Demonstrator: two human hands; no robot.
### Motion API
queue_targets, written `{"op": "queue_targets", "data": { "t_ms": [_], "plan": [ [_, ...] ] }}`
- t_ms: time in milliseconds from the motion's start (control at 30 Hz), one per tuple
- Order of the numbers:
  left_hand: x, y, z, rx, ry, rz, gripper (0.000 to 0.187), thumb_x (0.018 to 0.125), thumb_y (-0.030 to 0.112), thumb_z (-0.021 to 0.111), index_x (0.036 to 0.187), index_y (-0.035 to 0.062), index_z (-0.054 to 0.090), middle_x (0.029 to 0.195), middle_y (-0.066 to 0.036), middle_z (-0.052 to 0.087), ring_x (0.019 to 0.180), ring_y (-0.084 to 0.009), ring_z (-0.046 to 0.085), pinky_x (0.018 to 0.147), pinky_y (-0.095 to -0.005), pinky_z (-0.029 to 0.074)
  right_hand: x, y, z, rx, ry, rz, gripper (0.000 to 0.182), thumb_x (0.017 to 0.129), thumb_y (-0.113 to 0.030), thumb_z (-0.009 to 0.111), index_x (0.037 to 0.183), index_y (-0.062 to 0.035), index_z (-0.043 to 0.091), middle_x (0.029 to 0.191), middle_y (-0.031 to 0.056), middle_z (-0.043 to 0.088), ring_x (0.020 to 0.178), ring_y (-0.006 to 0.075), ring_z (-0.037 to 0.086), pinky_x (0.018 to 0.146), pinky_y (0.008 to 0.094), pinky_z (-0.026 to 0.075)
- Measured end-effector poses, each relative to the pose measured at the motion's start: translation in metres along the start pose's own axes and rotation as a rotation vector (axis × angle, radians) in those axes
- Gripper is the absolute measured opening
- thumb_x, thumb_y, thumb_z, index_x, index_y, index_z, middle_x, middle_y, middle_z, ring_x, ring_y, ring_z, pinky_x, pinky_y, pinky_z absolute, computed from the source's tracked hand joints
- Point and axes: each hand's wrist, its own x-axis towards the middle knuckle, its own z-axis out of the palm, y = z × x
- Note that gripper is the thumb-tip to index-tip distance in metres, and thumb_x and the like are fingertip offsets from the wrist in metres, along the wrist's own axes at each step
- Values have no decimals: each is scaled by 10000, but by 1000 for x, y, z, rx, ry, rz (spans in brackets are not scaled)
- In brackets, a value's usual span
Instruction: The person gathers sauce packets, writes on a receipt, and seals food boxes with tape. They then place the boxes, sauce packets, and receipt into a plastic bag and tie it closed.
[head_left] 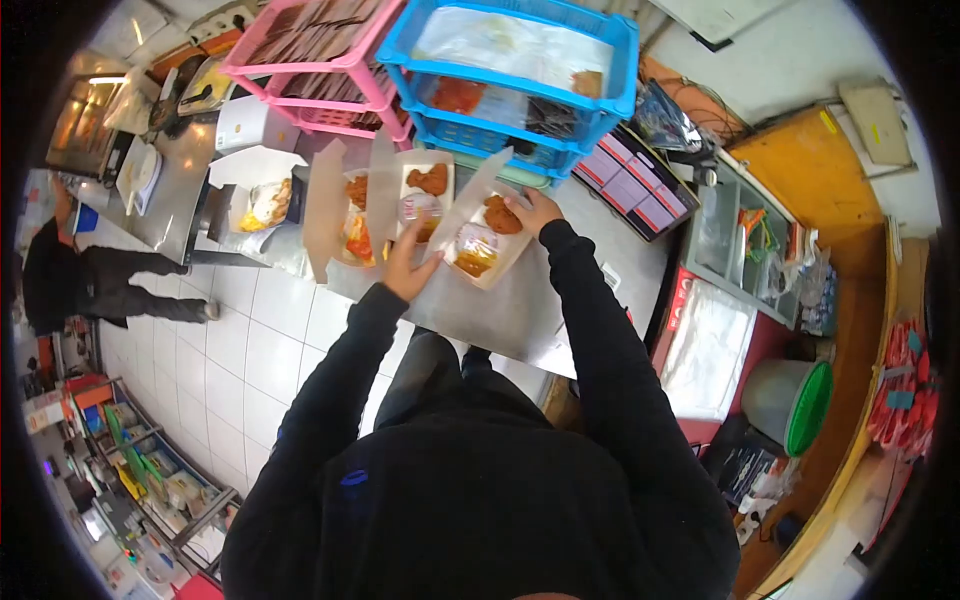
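Three open white takeaway boxes stand in a row on the steel counter. The right takeaway box [497, 268] holds a piece of fried chicken [502, 215], a wrapped packet [478, 240] and orange-yellow food. My right hand [540, 214] grips its right edge, fingertips over the rim beside the chicken. My left hand [408, 265] has its fingers apart, between this box and the middle takeaway box [440, 163]. Its fingertips reach the middle box's near end, by another wrapped packet [420, 206] below fried chicken [427, 179]. The left takeaway box [322, 210] holds chicken and orange-red food.
Another open box [268, 170] with food stands further left. Behind the row are a blue tiered rack [400, 45] and a pink rack [345, 65] with stacked flat items. A screen [635, 180] is to the right. Another person [85, 275] stands at far left.
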Motion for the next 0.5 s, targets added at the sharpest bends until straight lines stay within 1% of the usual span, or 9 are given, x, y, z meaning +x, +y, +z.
{"op": "queue_targets", "data": {
  "t_ms": [67, 100, 167, 267, 300, 367, 400, 467, 500],
  "plan": [
    [6, -36, 6, -339, -207, -224, 421, 865, 132, 542, 1246, -14, 437, 1181, -81, 528, 1108, -153, 472, 950, -282, 350, -2, 11, 7, 9, -119, 152, 837, 738, -654, 504, 1223, 27, 467, 1180, 261, 515, 1093, 372, 503, 939, 373, 388],
    [5, -42, 9, -481, -202, -311, 365, 878, 130, 523, 1213, -6, 471, 1141, -63, 549, 1073, -135, 487, 931, -269, 358, -13, 13, 2, 39, -122, 243, 916, 703, -717, 480, 1235, 29, 457, 1187, 256, 516, 1092, 360, 515, 940, 376, 390],
    [7, -48, 15, -765, -201, -479, 276, 902, 127, 483, 1145, 8, 539, 1059, -26, 591, 1005, -99, 517, 894, -243, 375, -33, 60, 4, 128, -108, 409, 903, 684, -680, 566, 1266, -1, 440, 1167, 244, 538, 1066, 320, 544, 928, 364, 402],
    [6, -55, 28, -648, -301, -449, 216, 900, 120, 497, 1057, 5, 590, 954, 4, 617, 884, -68, 535, 807, -220, 402, -96, 21, -56, 199, 60, 250, 723, 753, -530, 631, 1255, -35, 471, 1141, 213, 567, 1044, 266, 564, 913, 325, 412],
    [8, -33, 34, -699, -273, -461, 195, 895, 113, 487, 1005, 1, 604, 899, 13, 612, 820, -70, 530, 763, -216, 405, -102, 31, -58, 190, 15, 94, 640, 784, -465, 624, 1242, -40, 487, 1137, 195, 574, 1020, 240, 571, 902, 306, 414],
    [9, -31, 51, -585, -221, -432, 208, 866, 102, 483, 1012, -9, 580, 875, -4, 597, 806, -89, 523, 753, -227, 407, -104, 51, -58, 168, -71, -231, 476, 847, -335, 610, 1216, -50, 519, 1129, 159, 587, 972, 188, 584, 880, 267, 419],
    [8, -32, 60, -528, -194, -416, 217, 851, 96, 480, 1015, -14, 569, 863, -12, 589, 798, -99, 520, 747, -232, 409, -111, 50, -56, 264, -68, -166, 417, 875, -303, 571, 1194, -36, 533, 1095, 123, 594, 945, 168, 575, 858, 260, 422],
    [5, -37, 88, -449, 64, -404, 258, 810, 90, 473, 1034, -22, 535, 857, -39, 574, 799, -127, 517, 743, -242, 412, -131, 36, -38, 457, -60, -36, 323, 932, -238, 492, 1150, -10, 561, 1029, 51, 609, 891, 127, 559, 815, 247, 429],
    [6, -38, 99, -408, 191, -395, 282, 789, 87, 470, 1043, -27, 518, 854, -53, 567, 800, -141, 515, 741, -248, 413, -137, 32, -21, 631, 9, -39, 362, 942, -270, 468, 1173, 0, 530, 1119, 40, 556, 988, 95, 489, 842, 248, 402]
  ]
}}
